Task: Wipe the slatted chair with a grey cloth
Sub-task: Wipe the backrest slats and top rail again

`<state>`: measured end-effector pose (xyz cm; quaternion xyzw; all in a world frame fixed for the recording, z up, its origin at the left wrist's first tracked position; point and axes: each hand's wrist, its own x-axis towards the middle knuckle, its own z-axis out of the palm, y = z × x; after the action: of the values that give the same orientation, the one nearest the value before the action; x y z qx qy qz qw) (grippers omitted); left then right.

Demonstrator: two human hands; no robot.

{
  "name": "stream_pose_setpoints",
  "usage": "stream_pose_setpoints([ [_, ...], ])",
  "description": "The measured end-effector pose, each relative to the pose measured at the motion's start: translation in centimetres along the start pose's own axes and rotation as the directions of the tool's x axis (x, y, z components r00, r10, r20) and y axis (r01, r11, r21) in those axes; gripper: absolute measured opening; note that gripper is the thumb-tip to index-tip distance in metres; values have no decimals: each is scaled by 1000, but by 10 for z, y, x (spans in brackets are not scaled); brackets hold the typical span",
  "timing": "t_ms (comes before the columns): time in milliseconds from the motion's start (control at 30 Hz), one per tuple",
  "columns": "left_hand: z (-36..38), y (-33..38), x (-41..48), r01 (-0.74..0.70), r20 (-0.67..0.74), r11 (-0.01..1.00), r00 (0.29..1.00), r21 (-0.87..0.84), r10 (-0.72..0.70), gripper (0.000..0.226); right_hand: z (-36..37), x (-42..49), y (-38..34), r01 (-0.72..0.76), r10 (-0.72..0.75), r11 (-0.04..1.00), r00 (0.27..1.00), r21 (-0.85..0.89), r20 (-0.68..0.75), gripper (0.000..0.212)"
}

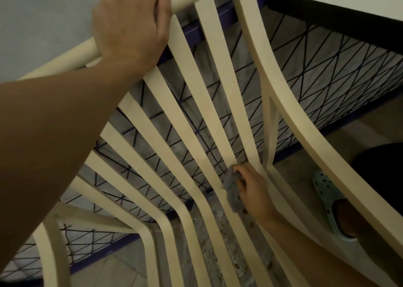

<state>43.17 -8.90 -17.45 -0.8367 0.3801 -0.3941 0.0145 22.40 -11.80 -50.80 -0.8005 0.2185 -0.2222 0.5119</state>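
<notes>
A cream slatted chair [196, 112] fills the view, seen from above and behind its backrest. My left hand [130, 25] grips the round top rail at the upper left, fingers curled over it. Low down at the bend where backrest meets seat, my right hand [250, 188] holds a crumpled grey cloth [232, 188] against one of the right-hand slats. The right forearm reaches in from the lower right, under the curved armrest [305, 123].
Behind the slats stands a bed frame with dark crossed cords [316, 68] and a blue rail. A white surface with a dark edge [349, 5] lies at the top right. My foot in a pale perforated clog [329, 199] stands on the tiled floor at right.
</notes>
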Motion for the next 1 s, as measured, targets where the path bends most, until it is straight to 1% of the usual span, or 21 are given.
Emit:
stream_pose_setpoints([
  [67,-1,0,-1,3,6,1000,1000,2,-3,57,0,-4,-1,-63,62,997,998,41,24,13],
  [167,-3,1,-1,-1,2,1000,1000,10,1,54,-1,-5,-6,-84,84,995,996,46,9,14],
  [267,-4,2,0,-4,2,1000,1000,11,4,53,-2,2,-12,-70,70,994,998,-84,6,16],
  [333,-4,2,0,-4,-6,1000,1000,0,4,53,-5,10,-25,-50,49,996,999,-76,-7,18],
  [467,-5,3,-1,0,1,1000,1000,-5,0,53,-10,27,-63,96,-87,994,988,61,-129,21],
  [533,-6,5,-1,0,5,1000,1000,-4,0,53,-12,39,-78,145,-131,987,976,73,-176,23],
  [700,-7,6,0,35,21,999,999,12,-35,51,-26,75,-129,281,-249,952,942,123,-225,23],
  [867,-7,5,1,27,30,1000,999,-1,-27,52,-38,108,-179,374,-336,922,901,97,-275,23],
  [1000,-8,4,2,45,43,999,998,-13,-44,51,-49,136,-222,479,-445,877,836,32,-322,21],
])
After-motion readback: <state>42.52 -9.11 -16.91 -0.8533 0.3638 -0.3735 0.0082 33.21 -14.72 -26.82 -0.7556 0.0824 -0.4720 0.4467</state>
